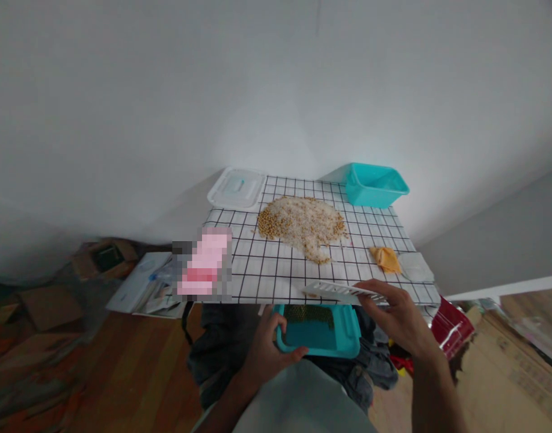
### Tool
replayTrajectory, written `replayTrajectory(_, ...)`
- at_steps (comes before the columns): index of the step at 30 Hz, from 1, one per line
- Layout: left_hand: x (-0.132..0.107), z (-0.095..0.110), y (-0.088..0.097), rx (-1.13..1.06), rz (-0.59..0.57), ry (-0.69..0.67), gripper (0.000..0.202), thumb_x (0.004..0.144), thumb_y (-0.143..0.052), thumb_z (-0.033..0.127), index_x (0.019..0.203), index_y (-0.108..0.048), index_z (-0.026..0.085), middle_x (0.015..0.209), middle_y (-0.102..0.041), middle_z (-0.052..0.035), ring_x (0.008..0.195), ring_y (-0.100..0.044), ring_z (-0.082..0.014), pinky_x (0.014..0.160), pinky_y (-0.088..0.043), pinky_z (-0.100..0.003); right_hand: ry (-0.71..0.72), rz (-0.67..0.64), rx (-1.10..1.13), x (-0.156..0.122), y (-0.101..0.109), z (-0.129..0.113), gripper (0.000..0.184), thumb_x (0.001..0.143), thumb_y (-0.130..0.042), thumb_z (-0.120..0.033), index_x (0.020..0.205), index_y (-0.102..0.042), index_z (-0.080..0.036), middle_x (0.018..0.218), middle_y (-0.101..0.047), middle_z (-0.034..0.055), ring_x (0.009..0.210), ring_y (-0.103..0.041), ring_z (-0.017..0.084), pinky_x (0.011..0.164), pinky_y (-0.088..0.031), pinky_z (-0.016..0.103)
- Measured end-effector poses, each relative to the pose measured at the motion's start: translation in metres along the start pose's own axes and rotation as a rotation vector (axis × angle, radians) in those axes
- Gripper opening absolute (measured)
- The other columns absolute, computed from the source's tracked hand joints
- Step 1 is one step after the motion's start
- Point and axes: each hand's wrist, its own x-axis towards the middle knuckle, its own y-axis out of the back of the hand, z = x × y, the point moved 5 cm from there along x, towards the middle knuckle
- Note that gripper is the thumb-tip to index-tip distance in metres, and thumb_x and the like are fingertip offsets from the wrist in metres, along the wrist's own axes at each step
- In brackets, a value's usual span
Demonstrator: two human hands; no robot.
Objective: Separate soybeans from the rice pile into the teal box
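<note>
Below the front edge of the table, my left hand (pixel 269 346) grips the left end of a teal plastic container (pixel 353 332). Small dark green beans (pixel 309 314) lie along its far side. My right hand (pixel 398 316) is closed on the right end of a white slotted plastic panel (pixel 332 291), tilted at the table's front edge above the container. Part of the panel is covered by my fingers. Farther back, a heap of white grains and yellowish beans (pixel 303 222) spreads over the white table cover with black grid lines (pixel 253 264).
A second teal container (pixel 375 195) stands at the back right, a white lid (pixel 237 189) at the back left. An orange cloth (pixel 385 260) lies on the right beside a clear flat piece (pixel 415 266). A blurred-out pink object (pixel 208 258) is at left. Cardboard boxes (pixel 50 307) sit on the floor.
</note>
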Motion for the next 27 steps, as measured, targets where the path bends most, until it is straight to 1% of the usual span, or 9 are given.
replayTrajectory(4, -0.003, -0.005, -0.003, -0.034, 0.038, -0.028, 0.046, 0.068, -0.084, 0.041, 0.085, -0.045, 0.023, 0.108, -0.051, -0.0066, 0.113, -0.053, -0.0296, 0.09, -0.047, -0.038, -0.006, -0.033, -0.021, -0.007, 0.0, -0.001, 0.022, 0.095, -0.058, -0.031, 0.108, -0.075, -0.026, 0.103, -0.076, 0.0033, 0.088, -0.07, 0.021, 0.06, -0.054, 0.024)
replayTrajectory(7, -0.003, -0.008, -0.006, -0.016, 0.033, -0.03, 0.047, 0.068, -0.084, 0.043, 0.086, -0.046, 0.023, 0.118, -0.05, -0.0105, 0.119, -0.052, -0.0314, 0.094, -0.047, -0.041, 0.007, -0.062, -0.02, -0.012, 0.002, -0.003, 0.021, 0.095, -0.057, -0.03, 0.106, -0.075, -0.026, 0.1, -0.076, 0.0031, 0.089, -0.07, 0.021, 0.073, -0.057, 0.028)
replayTrajectory(9, -0.003, -0.01, -0.007, 0.01, 0.028, -0.029, 0.048, 0.068, -0.085, 0.045, 0.085, -0.046, 0.023, 0.118, -0.051, -0.0112, 0.121, -0.052, -0.0325, 0.096, -0.047, -0.042, 0.021, -0.084, -0.027, -0.015, 0.004, -0.004, 0.021, 0.095, -0.057, -0.03, 0.105, -0.075, -0.025, 0.101, -0.076, 0.0033, 0.09, -0.07, 0.021, 0.077, -0.056, 0.029)
replayTrajectory(13, -0.003, -0.009, -0.007, 0.025, 0.038, -0.037, 0.048, 0.068, -0.084, 0.047, 0.086, -0.047, 0.023, 0.116, -0.055, -0.0113, 0.126, -0.052, -0.0343, 0.096, -0.049, -0.043, -0.033, -0.062, -0.043, -0.02, 0.009, 0.003, 0.023, 0.095, -0.057, -0.035, 0.107, -0.075, -0.024, 0.101, -0.076, 0.0047, 0.086, -0.071, 0.022, 0.063, -0.056, 0.026)
replayTrajectory(16, -0.005, -0.007, -0.006, -0.008, 0.031, -0.033, 0.049, 0.067, -0.084, 0.049, 0.085, -0.047, 0.023, 0.129, -0.052, -0.0153, 0.127, -0.053, -0.0345, 0.095, -0.05, -0.045, -0.083, -0.003, -0.05, -0.023, 0.014, 0.009, 0.025, 0.094, -0.06, -0.038, 0.108, -0.074, -0.023, 0.099, -0.076, 0.0052, 0.085, -0.071, 0.023, 0.06, -0.056, 0.025)
replayTrajectory(18, -0.008, -0.002, -0.006, -0.03, 0.021, -0.056, 0.049, 0.068, -0.084, 0.05, 0.084, -0.047, 0.023, 0.142, -0.046, -0.0184, 0.135, -0.048, -0.0365, 0.101, -0.048, -0.048, -0.095, 0.016, -0.043, -0.025, 0.017, 0.012, 0.026, 0.093, -0.062, -0.04, 0.108, -0.074, -0.023, 0.097, -0.077, 0.0051, 0.083, -0.07, 0.022, 0.06, -0.055, 0.025)
replayTrajectory(21, -0.016, 0.011, -0.002, -0.078, -0.03, -0.125, 0.049, 0.067, -0.085, 0.049, 0.084, -0.047, 0.023, 0.155, -0.037, -0.0197, 0.148, -0.033, -0.0385, 0.112, -0.038, -0.052, -0.102, 0.03, 0.02, -0.032, 0.023, 0.018, 0.024, 0.091, -0.065, -0.039, 0.106, -0.075, -0.023, 0.096, -0.077, 0.0043, 0.083, -0.071, 0.022, 0.065, -0.056, 0.026)
replayTrajectory(24, -0.027, 0.027, 0.01, -0.116, -0.125, -0.13, 0.051, 0.067, -0.086, 0.051, 0.084, -0.046, 0.023, 0.161, -0.03, -0.0191, 0.149, -0.033, -0.038, 0.113, -0.038, -0.05, -0.093, 0.197, 0.141, -0.042, 0.039, 0.027, 0.021, 0.088, -0.071, -0.037, 0.104, -0.076, -0.024, 0.101, -0.077, 0.0033, 0.088, -0.071, 0.022, 0.073, -0.057, 0.027)
replayTrajectory(27, -0.037, 0.045, 0.031, -0.132, -0.169, -0.132, 0.054, 0.064, -0.087, 0.054, 0.085, -0.047, 0.023, 0.159, -0.035, -0.0184, 0.144, -0.039, -0.0379, 0.109, -0.043, -0.047, -0.075, 0.498, 0.211, -0.056, 0.064, 0.042, 0.022, 0.086, -0.073, -0.037, 0.103, -0.075, -0.024, 0.099, -0.076, 0.004, 0.088, -0.071, 0.023, 0.074, -0.056, 0.03)
